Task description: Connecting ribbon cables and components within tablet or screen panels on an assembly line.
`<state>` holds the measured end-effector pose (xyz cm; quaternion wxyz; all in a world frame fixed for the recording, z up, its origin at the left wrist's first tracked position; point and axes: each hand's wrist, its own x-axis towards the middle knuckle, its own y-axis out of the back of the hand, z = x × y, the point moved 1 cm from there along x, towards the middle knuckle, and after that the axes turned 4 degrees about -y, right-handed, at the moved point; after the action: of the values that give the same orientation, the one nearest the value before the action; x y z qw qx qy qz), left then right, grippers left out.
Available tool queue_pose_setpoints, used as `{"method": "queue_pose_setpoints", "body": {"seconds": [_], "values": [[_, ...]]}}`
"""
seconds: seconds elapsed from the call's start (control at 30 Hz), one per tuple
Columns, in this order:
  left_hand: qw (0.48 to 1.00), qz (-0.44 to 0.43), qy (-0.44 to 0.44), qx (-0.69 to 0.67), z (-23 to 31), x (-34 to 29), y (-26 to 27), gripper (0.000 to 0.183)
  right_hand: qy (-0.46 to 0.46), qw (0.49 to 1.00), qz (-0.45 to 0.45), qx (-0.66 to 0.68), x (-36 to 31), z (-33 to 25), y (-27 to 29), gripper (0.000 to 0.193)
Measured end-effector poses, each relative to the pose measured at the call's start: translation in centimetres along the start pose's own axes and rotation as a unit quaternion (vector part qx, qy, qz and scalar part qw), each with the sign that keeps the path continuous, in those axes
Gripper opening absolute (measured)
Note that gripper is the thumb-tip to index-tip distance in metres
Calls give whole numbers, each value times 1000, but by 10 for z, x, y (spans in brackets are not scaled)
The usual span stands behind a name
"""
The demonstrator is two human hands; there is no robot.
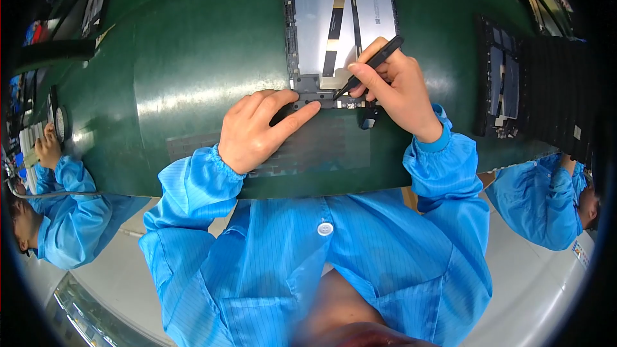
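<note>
A tablet-like device point(373, 22) lies with its inside exposed on the green bench, silver battery area in the middle and dark frame around it. Two ribbon cables run down it, a wide black and tan one point(333, 29) and a narrow dark one. My left hand point(254, 127) rests at the lower left end, index finger and thumb apart, their tips on the black strip point(312, 99). In my right hand point(402, 87) is a slim black pointed tool point(369, 67), gripped like a pen; it may be tweezers. Its tip touches or nearly touches the strip near small board parts point(350, 104).
A translucent printed sheet point(347, 151) lies along the bench's near edge. Another opened device point(502, 83) sits to the right beside a black ridged surface point(559, 96). Co-workers in blue sit at both sides; one hand point(48, 148) shows at left near a round object point(61, 122).
</note>
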<state>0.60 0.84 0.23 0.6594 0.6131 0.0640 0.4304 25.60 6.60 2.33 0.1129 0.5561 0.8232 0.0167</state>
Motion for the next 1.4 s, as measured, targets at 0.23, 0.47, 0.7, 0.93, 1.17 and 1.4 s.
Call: {"method": "queue_pose_setpoints", "body": {"seconds": [0.23, 0.47, 0.7, 0.93, 1.17, 1.4], "values": [[1000, 0, 5, 22, 4, 8, 0, 53, -12, 1000, 19, -8, -2, 0, -1, 18], [999, -29, -26, 24, 4, 23, 8, 49, -12, 999, 30, 20, 0, -4, 3, 15], [999, -6, -44, 0, 0, 12, 9, 40, 42, 996, 50, 63, -2, 4, 0, 19], [999, 1, -24, 40, -11, 65, -10, 40, 143, 954, 197, 177, -7, 30, 8, 21], [985, 121, 32, 118, -136, 172, -50, 25, 118, 980, 138, 88, 7, 37, 9, 30], [980, 137, 25, 144, -200, 202, -39, 29, 158, 960, 199, -116, 19, 47, 13, 25]]}}
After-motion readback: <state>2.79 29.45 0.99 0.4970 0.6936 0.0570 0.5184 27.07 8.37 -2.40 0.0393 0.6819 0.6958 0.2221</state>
